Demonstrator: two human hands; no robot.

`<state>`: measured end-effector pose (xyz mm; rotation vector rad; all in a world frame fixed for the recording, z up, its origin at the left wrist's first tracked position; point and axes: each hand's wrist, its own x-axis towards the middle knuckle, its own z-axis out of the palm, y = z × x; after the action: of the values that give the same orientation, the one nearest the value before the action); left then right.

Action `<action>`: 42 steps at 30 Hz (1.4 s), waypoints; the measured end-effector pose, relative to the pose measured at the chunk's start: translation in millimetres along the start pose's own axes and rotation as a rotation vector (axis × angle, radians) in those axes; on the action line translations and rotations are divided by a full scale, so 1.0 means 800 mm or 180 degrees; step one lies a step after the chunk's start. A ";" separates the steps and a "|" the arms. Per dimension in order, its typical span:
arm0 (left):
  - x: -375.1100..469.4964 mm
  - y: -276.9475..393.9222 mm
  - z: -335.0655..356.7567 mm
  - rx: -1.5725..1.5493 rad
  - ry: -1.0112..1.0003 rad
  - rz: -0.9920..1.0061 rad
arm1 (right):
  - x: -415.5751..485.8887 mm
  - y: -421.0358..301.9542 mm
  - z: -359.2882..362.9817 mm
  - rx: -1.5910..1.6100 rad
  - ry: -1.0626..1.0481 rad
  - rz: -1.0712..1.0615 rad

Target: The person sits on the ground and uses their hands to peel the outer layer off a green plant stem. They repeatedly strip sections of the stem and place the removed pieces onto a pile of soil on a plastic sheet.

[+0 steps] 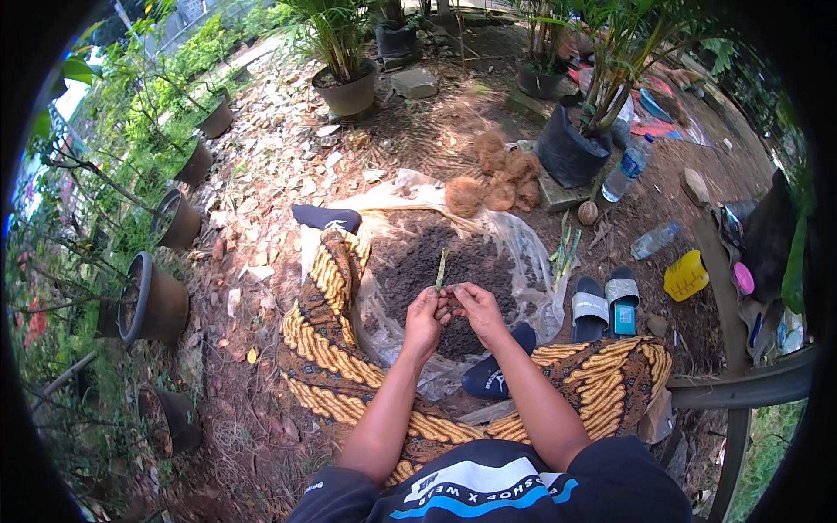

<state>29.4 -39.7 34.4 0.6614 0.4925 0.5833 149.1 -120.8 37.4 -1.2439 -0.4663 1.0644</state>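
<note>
Before me, my left hand [424,321] grips the lower end of a narrow, mottled green leaf cutting [442,267], which stands nearly upright above the fingers. My right hand [480,314] meets the left at the cutting's base, its thumb and fingers bent close together. Whether those fingers pinch anything is hidden. Beneath both hands lies a heap of dark crumbly soil [418,261] on a clear plastic sheet [543,287]. More green leaf pieces [566,252] rest at the sheet's right edge. My legs, in brown and yellow batik cloth [340,386], curve around the soil.
Clumps of coconut fibre [500,183] lie beyond the sheet. To the right are sandals [588,307] with a small teal box [624,320], plastic bottles [629,168] and a yellow container [686,276]. Potted plants [157,297] line the left; a black planting bag [572,147] stands farther back.
</note>
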 end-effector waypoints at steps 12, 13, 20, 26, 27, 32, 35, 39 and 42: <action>-0.007 0.009 0.009 -0.0742 -0.0066 -0.0662 | -0.001 0.008 0.011 -0.0347 0.0136 -0.0650; -0.007 0.009 0.006 -0.0734 -0.0135 -0.0728 | -0.001 0.008 0.011 -0.0340 0.0095 -0.0611; 0.001 0.001 -0.015 -0.0510 -0.0424 -0.0680 | -0.009 -0.009 0.013 -0.0748 -0.0225 -0.0794; -0.011 -0.006 0.006 -0.0213 -0.0155 -0.0428 | -0.011 0.010 0.027 -0.1147 0.0318 -0.0901; -0.011 -0.007 0.008 -0.0148 -0.0119 -0.0340 | -0.009 0.015 0.030 -0.0833 0.0387 -0.1009; 0.006 0.005 -0.012 0.1086 0.0980 -0.0105 | -0.007 0.016 0.024 0.1775 0.0269 -0.0413; 0.011 0.012 -0.031 0.0992 0.1008 -0.0109 | -0.004 0.006 0.008 0.2720 0.0052 0.0294; 0.011 0.004 -0.033 0.1109 0.0923 -0.0158 | 0.002 0.005 -0.001 0.2880 -0.0323 0.0153; 0.009 -0.004 -0.026 0.1221 0.0836 -0.0231 | -0.001 0.000 0.003 0.2766 -0.0487 -0.0028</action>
<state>23.7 -28.3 16.4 0.9317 0.8845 0.5134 147.3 -120.2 38.3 -0.3928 -0.0846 1.1732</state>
